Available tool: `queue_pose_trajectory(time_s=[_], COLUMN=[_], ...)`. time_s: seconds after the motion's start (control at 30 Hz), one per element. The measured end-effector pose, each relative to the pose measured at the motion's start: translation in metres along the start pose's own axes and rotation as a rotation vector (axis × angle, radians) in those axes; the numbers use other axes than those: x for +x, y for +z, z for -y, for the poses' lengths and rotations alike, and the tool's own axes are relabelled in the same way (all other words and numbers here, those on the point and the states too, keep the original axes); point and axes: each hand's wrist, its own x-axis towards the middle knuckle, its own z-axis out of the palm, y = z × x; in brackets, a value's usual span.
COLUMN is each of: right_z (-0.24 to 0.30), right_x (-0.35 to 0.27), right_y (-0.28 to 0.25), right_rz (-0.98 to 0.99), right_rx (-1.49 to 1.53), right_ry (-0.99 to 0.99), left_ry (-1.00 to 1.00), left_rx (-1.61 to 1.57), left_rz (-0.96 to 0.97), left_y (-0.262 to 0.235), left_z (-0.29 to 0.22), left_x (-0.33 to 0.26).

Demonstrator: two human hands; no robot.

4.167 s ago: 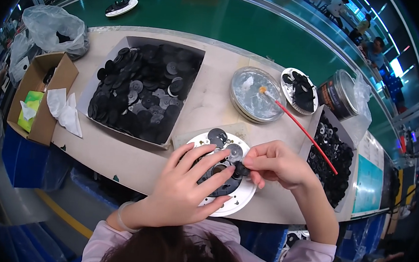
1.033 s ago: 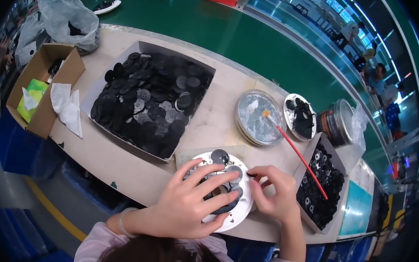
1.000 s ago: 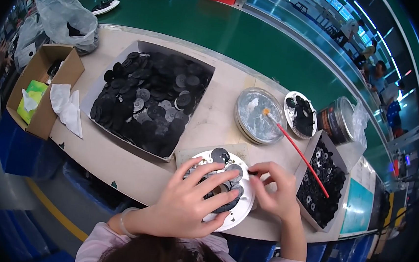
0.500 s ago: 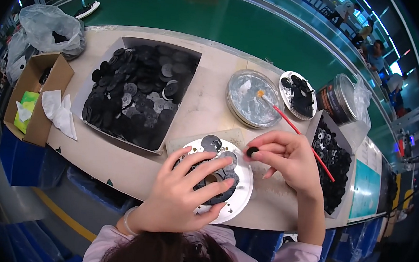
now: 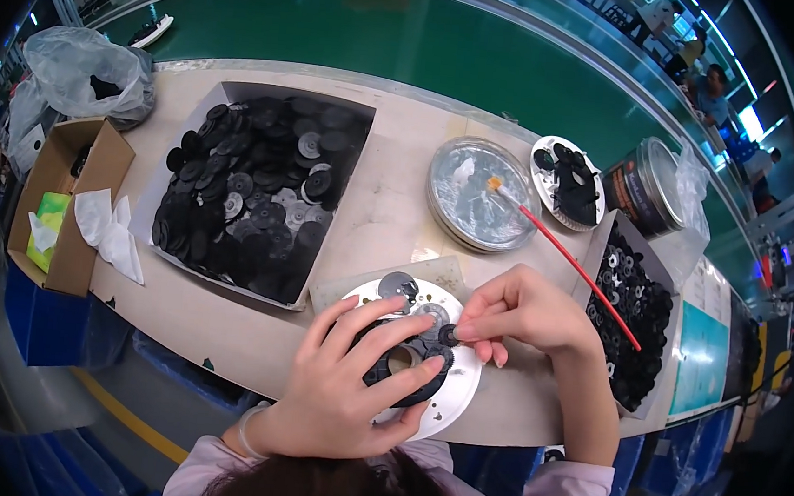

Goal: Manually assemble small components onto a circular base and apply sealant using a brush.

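Your right hand (image 5: 531, 316) is closed to a narrow pinch, thumb and forefinger meeting at the right edge of a small gear (image 5: 447, 335); the gear lies just left of those fingertips, over the right part of the white plate (image 5: 460, 393). Your left hand (image 5: 341, 388) is spread wide across the plate from its lower left, the fingers reaching over the black parts, with their tips short of the small gear; whether the palm touches the plate you cannot tell. A grey disc (image 5: 398, 287) sits at the plate's upper edge, beyond your left fingertips, and a grey gear (image 5: 433, 317) lies just above and left of the pinched one. The plate rests on the table (image 5: 384, 205), near its front edge. About it stand a tray (image 5: 154, 193) of black discs to the left, a round dish (image 5: 476, 219) with a red brush (image 5: 575, 263) beyond, and a box (image 5: 664, 269) of small parts to the right.
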Motion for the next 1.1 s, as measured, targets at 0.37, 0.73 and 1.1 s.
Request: queue_pose_trajectory(time_s=[0.37, 0.73, 1.1], right_z=[0.006, -0.035, -0.057], right_x=[-0.001, -0.085, -0.119], right_y=[0.009, -0.053, -0.05], right_rz=[-0.12, -1.134, -1.13], right_rx=[-0.288, -1.129, -0.51], right_ry=[0.007, -0.322, -0.234], left_ry=[0.083, 0.24, 0.172], left_rx=[0.048, 0.124, 0.073], left_rz=[0.077, 0.231, 0.149], left_y=[-0.001, -0.006, -0.006], left_z=[0.002, 0.007, 0.01], left_x=[0.001, 0.009, 0.003])
